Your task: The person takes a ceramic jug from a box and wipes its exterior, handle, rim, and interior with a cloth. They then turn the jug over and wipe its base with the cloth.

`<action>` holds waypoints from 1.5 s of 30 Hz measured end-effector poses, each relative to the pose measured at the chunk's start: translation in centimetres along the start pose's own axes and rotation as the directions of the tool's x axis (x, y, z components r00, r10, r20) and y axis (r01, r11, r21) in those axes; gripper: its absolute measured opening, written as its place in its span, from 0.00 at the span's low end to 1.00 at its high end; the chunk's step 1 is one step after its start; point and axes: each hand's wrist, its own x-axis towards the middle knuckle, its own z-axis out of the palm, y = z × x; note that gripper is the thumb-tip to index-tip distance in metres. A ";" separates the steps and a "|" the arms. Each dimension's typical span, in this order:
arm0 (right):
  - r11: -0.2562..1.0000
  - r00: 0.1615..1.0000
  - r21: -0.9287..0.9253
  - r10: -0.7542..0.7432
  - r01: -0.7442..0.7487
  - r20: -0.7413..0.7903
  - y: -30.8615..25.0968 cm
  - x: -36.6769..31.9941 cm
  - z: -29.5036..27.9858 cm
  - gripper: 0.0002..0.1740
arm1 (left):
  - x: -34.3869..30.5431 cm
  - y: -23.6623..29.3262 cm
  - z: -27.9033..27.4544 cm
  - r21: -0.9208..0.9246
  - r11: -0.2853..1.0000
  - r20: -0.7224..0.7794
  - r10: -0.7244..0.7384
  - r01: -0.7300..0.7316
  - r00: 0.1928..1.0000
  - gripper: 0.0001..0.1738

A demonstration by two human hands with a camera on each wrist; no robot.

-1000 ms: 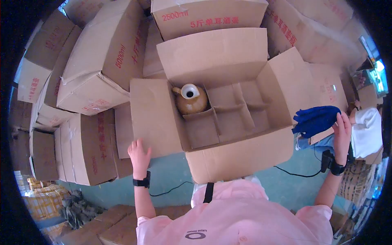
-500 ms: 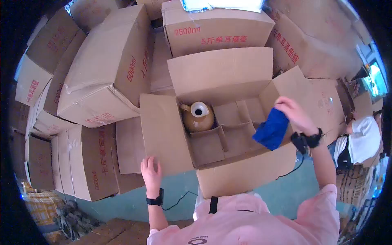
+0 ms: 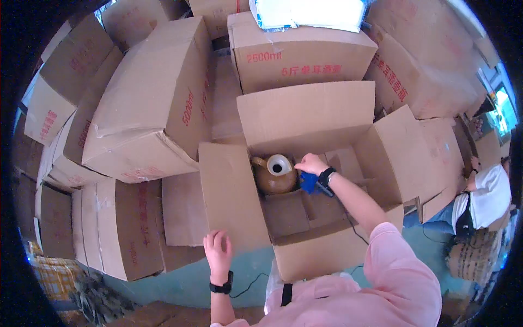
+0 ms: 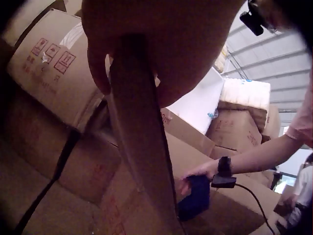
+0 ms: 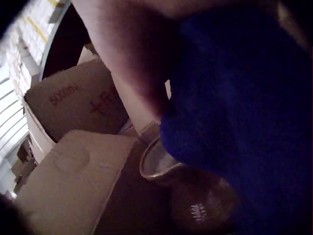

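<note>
My right hand (image 3: 313, 164) pinches a dark blue cloth (image 3: 309, 184) that hangs below the fingers inside an open carton (image 3: 321, 259). Just left of it, a brown-glazed jug (image 3: 271, 182) with a pale rim and a side handle stands upright in the carton's back-left compartment. In the right wrist view the cloth (image 5: 234, 107) covers part of the jug's mouth (image 5: 159, 164). My left hand (image 3: 218, 253) holds the near corner of the carton's left flap (image 3: 229, 191); in the left wrist view, fingers lie on both sides of the flap (image 4: 139, 132).
Cardboard dividers (image 3: 283, 212) split the carton into several compartments. Large printed cartons (image 3: 147, 98) are stacked on the left, and another carton (image 3: 299, 60) stands behind, with a white-and-blue package (image 3: 310, 13) on top. At the far right is another person (image 3: 485, 193).
My right hand has carried the blue cloth from outside the carton's right side leftward, in over the compartments to beside the jug. The left hand stays at the left flap; the head view has shifted.
</note>
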 end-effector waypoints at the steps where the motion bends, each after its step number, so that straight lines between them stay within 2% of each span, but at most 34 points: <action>1: 0.999 0.999 0.026 0.032 -0.032 -0.001 -0.2 0.5 1.1 0.26 | 0.0 0.0 0.0 -0.028 1.000 -0.015 -0.009 0.008 1.000 0.10; 4: 0.998 0.999 0.060 0.028 -0.030 0.038 -1.0 1.5 3.8 0.24 | 0.1 -0.1 0.1 -0.081 0.997 -0.048 -0.023 0.019 0.999 0.10; 6: 0.994 0.995 0.105 0.028 -0.037 0.092 -1.3 2.3 5.2 0.28 | 0.1 -0.2 0.4 -0.077 0.997 -0.070 -0.026 0.021 0.997 0.10; 7: 0.993 0.997 0.089 0.075 -0.077 0.021 -1.5 2.8 6.1 0.27 | 0.1 0.0 0.4 -0.078 0.996 -0.056 -0.041 0.036 0.998 0.10; 11: 0.963 0.974 0.154 0.225 -0.221 -0.008 -1.8 3.6 6.8 0.28 | 0.3 0.2 0.3 -0.070 0.997 -0.037 -0.045 0.042 0.998 0.09; 15: 0.943 0.974 0.248 0.199 -0.220 0.107 -0.1 5.8 8.1 0.31 | 0.2 -0.1 0.6 -0.066 0.997 -0.062 -0.049 0.045 0.997 0.10; 18: 0.883 0.958 0.395 0.176 -0.255 0.227 1.3 6.6 9.1 0.30 | 0.3 0.2 0.4 -0.076 0.996 -0.060 -0.046 0.042 0.997 0.10; 19: 0.826 0.952 0.492 0.159 -0.274 0.263 1.3 6.3 8.9 0.28 | 0.2 0.1 0.5 -0.077 0.996 -0.062 -0.051 0.046 0.997 0.10; 22: 0.805 0.961 0.533 0.161 -0.260 0.226 0.5 5.0 8.3 0.19 | -0.1 -0.4 0.8 -0.091 0.994 -0.061 -0.069 0.063 0.996 0.09; 23: 0.879 0.969 0.414 0.182 -0.236 0.168 0.3 5.2 8.5 0.19 | -0.2 -0.6 0.9 -0.108 0.992 -0.056 -0.076 0.069 0.996 0.10; 26: 0.768 0.976 0.604 0.146 -0.216 0.164 1.5 5.4 10.7 0.18 | -0.1 -0.3 0.8 -0.134 0.988 -0.053 -0.079 0.072 0.995 0.10; 27: 0.803 0.989 0.578 0.119 -0.147 0.087 0.8 4.6 10.4 0.15 | 0.0 0.0 0.6 -0.139 0.988 -0.055 -0.077 0.069 0.995 0.10; 30: 0.535 0.980 0.822 0.143 -0.197 0.141 -1.2 2.3 7.9 0.13 | 0.1 0.7 0.1 -0.139 0.989 -0.040 -0.056 0.050 0.998 0.09; 31: 0.513 0.974 0.829 0.155 -0.224 0.167 -2.5 0.8 5.9 0.12 | 0.0 0.7 0.0 -0.128 0.991 -0.046 -0.048 0.042 0.998 0.09; 34: 0.436 0.984 0.882 0.098 -0.178 0.151 -3.9 -1.8 2.8 0.13 | 0.3 0.6 0.1 -0.121 0.993 -0.063 -0.023 0.015 0.998 0.10; 36: 0.521 0.992 0.844 0.086 -0.124 0.092 -6.0 -5.1 -1.0 0.12 | 0.5 1.2 -0.1 -0.130 0.991 -0.077 -0.013 0.003 0.997 0.10; 38: 0.443 0.993 0.889 0.074 -0.118 0.094 -5.7 -6.3 -2.3 0.12 | 0.3 2.0 -0.4 -0.148 0.989 -0.055 -0.012 0.004 0.998 0.11; 40: 0.406 0.998 0.913 0.062 -0.042 0.019 -7.3 -9.3 -5.2 0.12 | 0.4 3.2 -0.8 -0.168 0.986 -0.039 0.014 -0.021 0.999 0.13; 43: 0.394 0.994 0.919 0.096 0.011 -0.053 -8.6 -13.0 -8.6 0.12 | 0.5 5.7 -1.3 -0.238 0.970 0.008 0.047 -0.044 0.999 0.15; 45: 0.417 0.989 0.909 0.127 0.015 -0.075 -9.2 -15.8 -10.8 0.12 | 0.5 7.5 -1.2 -0.261 0.957 0.025 0.139 -0.127 0.990 0.16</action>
